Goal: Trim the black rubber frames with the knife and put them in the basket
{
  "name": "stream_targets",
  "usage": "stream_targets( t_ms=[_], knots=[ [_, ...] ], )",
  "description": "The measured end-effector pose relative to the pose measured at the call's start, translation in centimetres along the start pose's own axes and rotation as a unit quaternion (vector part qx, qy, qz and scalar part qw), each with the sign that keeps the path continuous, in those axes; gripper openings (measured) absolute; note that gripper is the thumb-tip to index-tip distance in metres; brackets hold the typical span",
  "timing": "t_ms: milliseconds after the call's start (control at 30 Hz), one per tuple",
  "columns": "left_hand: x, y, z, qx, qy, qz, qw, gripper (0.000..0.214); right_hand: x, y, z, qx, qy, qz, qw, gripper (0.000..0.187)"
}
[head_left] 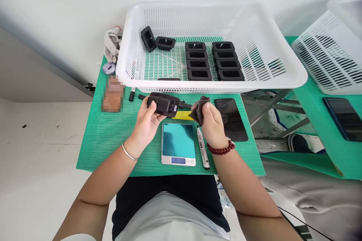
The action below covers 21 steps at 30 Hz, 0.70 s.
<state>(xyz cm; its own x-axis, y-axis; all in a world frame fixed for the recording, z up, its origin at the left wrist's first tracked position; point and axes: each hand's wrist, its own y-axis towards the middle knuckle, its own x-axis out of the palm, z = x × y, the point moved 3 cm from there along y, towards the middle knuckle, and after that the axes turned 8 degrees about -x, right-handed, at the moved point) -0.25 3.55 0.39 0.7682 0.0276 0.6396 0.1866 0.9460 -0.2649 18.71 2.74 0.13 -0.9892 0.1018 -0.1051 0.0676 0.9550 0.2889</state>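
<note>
My left hand (147, 122) is closed on a black plastic housing (163, 104), a rounded rectangular part held just above the table. To its right, my right hand (213, 122) grips a crumpled dark grey cloth (200, 111), a little apart from the housing. Below and between the hands lies a small digital scale (178, 141) with a shiny plate. A white marker pen (203, 148) rests beside the scale, under my right wrist. Partly hidden behind my hands is a yellow-handled tool (182, 115), whose kind I cannot make out.
Behind my hands a large white basket (209, 86) holds several similar black parts (197, 55). A black phone or tablet (233, 120) lies at right. Gloves (111, 45), a purple case (109, 68) and a black-capped marker (132, 94) are at left. Another basket (330, 45) stands far right.
</note>
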Motion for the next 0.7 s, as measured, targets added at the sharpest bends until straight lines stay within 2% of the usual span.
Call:
stream_targets(
  t_ms=[167, 267, 367, 433, 567, 700],
  knots=[
    [0.5, -0.1, -0.4, -0.004, -0.001, -0.004, 1.000, 0.027, 1.0, -0.5, -0.3, -0.029, -0.052, -0.087, 0.994, 0.037],
    [0.8, -0.3, -0.7, -0.002, 0.018, -0.018, 1.000, 0.031, 1.6, -0.7, -0.7, -0.074, -0.107, -0.135, 0.982, 0.032],
    [0.9, -0.5, -1.2, -0.003, 0.045, -0.033, 0.998, 0.037, 2.0, -0.7, -0.9, -0.111, -0.136, -0.152, 0.973, 0.028],
    [0.9, -0.6, -1.6, -0.012, 0.070, -0.041, 0.997, 0.040, 1.9, -0.6, -0.8, -0.102, -0.150, -0.123, 0.976, 0.029],
    [1.1, -1.1, -2.6, -0.047, 0.130, -0.089, 0.986, 0.046, 0.4, 0.1, -0.1, -0.047, -0.159, -0.005, 0.986, 0.030],
    [0.9, -0.9, -2.1, -0.018, 0.145, -0.071, 0.987, 0.050, -1.7, 1.0, -0.1, -0.085, -0.219, 0.057, 0.970, 0.026]
  ],
)
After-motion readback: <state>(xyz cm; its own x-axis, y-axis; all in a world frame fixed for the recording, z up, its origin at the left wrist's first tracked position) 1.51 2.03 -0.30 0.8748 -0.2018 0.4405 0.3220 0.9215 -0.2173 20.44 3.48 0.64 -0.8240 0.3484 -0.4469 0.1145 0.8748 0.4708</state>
